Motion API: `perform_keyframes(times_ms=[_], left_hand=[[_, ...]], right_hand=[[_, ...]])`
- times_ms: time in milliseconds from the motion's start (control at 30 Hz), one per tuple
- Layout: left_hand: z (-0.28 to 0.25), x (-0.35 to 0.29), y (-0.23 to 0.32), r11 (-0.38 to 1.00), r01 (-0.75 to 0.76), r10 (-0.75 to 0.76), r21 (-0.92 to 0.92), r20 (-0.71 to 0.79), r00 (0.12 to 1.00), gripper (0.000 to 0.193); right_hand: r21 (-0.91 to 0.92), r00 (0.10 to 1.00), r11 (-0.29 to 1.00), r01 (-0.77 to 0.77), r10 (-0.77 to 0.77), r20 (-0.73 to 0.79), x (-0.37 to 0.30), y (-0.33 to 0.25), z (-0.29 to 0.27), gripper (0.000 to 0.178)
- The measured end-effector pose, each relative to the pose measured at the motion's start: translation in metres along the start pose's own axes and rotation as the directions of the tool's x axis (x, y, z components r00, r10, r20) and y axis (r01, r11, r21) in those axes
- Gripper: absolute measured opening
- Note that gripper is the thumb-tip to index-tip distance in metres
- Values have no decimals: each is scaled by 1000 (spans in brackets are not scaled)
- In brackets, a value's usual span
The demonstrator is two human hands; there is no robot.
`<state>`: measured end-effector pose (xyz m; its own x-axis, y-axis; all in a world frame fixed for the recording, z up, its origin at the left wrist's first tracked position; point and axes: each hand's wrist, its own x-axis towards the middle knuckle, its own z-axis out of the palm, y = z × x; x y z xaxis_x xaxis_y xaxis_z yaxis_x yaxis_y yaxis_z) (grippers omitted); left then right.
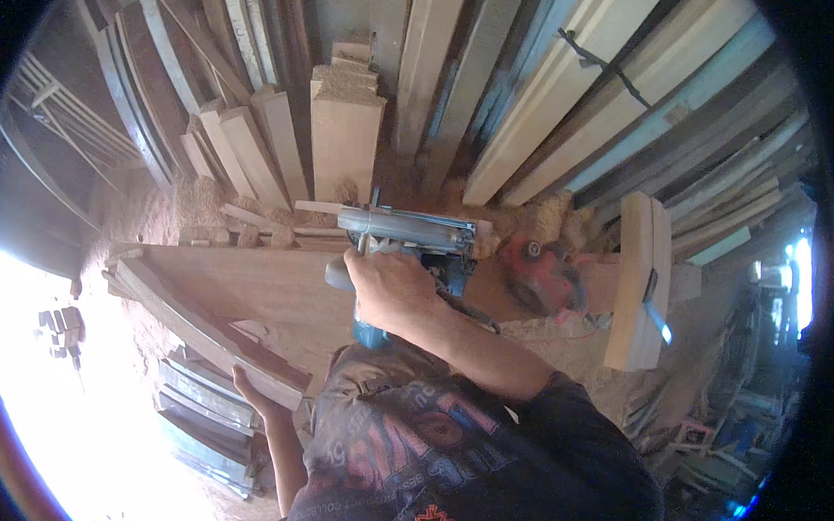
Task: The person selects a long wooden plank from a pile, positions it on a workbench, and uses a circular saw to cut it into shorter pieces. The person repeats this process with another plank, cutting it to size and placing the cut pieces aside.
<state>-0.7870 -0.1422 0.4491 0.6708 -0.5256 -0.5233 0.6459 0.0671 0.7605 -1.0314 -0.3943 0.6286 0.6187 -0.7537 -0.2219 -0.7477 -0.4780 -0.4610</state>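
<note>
My right hand (393,283) is closed round the handle of a teal power tool (409,225) with a long grey metal housing, held above a wide wooden plank (251,278). Its exact kind is hard to make out from above. Down at the left, my left hand (247,390) grips the near end of a thick curved wooden piece (212,331). Only part of that hand shows; the other fingers are hidden by the wood. The far end of the curved piece reaches the left end of the plank.
A red power tool (540,274) rests right of the teal one. Farther right stands a pale wooden block (629,286) with a dark and blue object on it. Long timbers (570,91) and short boards (346,139) lean along the far side, amid sawdust. Curved pieces (204,428) lie stacked at lower left.
</note>
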Motion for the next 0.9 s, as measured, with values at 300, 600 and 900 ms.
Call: perform_keyframes(times_ms=[300, 600, 900], left_hand=[[-38, 12, -4, 997, 71, -65, 32, -152, 986, 71], [-65, -46, -2, 987, 136, -124, 83, -140, 982, 78], [-113, -161, -62, 999, -10, 20, 53, -187, 982, 100]], right_hand=[[94, 998, 994, -57, 53, 36, -9, 8, -6, 30], [-20, 981, 986, -167, 168, 97, -29, 14, -15, 65], [154, 989, 981, -116, 100, 113, -25, 73, 9, 52]])
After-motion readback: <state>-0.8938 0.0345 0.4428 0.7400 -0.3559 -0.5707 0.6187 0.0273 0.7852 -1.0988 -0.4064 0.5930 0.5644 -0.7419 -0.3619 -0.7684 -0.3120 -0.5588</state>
